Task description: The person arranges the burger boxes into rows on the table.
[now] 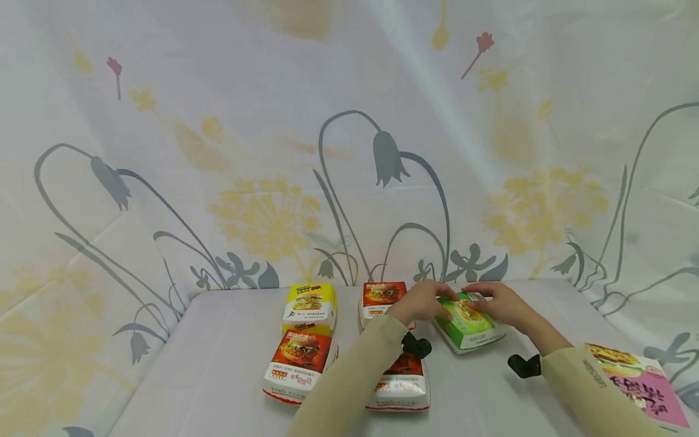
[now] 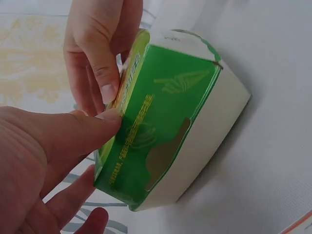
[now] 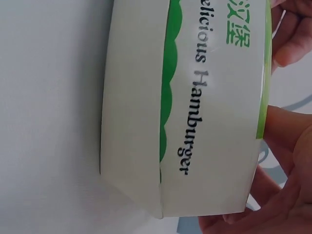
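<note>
A green and white paper hamburger box stands on the table, right of the middle in the head view. My left hand grips its left side, the thumb on the lid's edge and the fingers toward the far side. From the right, my right hand holds the same box at its lid and far edge. The left wrist view shows the box's green side, with both thumbs close together on the lid's edge. Its white side, printed "Delicious Hamburger", faces the right wrist camera, and the flaps look closed.
Left of my hands are a yellow hamburger box and a red one in front of it. Another red box stands near my left hand, and one more is partly behind my left sleeve. A pink box lies far right.
</note>
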`<state>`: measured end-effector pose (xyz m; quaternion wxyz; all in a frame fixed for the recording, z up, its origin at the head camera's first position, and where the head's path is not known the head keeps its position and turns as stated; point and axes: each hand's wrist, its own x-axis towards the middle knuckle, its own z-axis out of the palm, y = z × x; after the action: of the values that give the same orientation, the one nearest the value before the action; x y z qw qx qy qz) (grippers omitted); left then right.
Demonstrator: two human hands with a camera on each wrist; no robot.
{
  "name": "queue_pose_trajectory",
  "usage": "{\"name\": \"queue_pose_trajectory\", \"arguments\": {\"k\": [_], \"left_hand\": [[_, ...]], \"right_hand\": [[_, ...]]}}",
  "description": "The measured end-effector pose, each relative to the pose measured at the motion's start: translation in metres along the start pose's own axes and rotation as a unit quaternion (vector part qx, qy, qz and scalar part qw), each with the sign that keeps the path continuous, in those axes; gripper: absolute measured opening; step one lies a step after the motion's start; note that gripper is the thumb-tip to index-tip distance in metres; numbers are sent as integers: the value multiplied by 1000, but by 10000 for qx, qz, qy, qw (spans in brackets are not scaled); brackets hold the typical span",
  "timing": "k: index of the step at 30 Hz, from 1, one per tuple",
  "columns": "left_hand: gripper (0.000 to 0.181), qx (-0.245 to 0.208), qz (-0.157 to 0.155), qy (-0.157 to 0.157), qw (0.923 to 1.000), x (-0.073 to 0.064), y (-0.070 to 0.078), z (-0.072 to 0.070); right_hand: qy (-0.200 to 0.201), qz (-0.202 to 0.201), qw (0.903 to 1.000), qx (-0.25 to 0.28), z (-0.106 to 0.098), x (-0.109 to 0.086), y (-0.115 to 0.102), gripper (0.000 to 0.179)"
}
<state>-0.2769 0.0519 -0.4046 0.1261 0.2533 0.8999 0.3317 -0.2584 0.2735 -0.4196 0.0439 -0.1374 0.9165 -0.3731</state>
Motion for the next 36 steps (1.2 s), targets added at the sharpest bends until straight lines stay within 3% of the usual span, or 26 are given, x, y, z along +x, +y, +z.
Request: {"name": "queue_pose_trajectory", "arguments": {"k": [8,12,20,29,36], "left_hand": [[32,-65,-63,128,9999,-6,-3,-7],[32,-179,75,209,9996,-9,-7,-10],[27,-658,95,54,9978,-14,-11,-12],[34,38,33,-164,9999,-16,-3,-11],[38,322,-25,-199,9993,-17,3,-10]], "right_hand": [[384,375,9982,-283,6,-7,4,50],[551,635,9956,-423,7,-11,3,52],[898,763,9912,-597,13,-22,-3,46],[1037,761,9881,-843,13,-34,-10,45],[1042,374,9909,-764,13,-39,-3,46]]}}
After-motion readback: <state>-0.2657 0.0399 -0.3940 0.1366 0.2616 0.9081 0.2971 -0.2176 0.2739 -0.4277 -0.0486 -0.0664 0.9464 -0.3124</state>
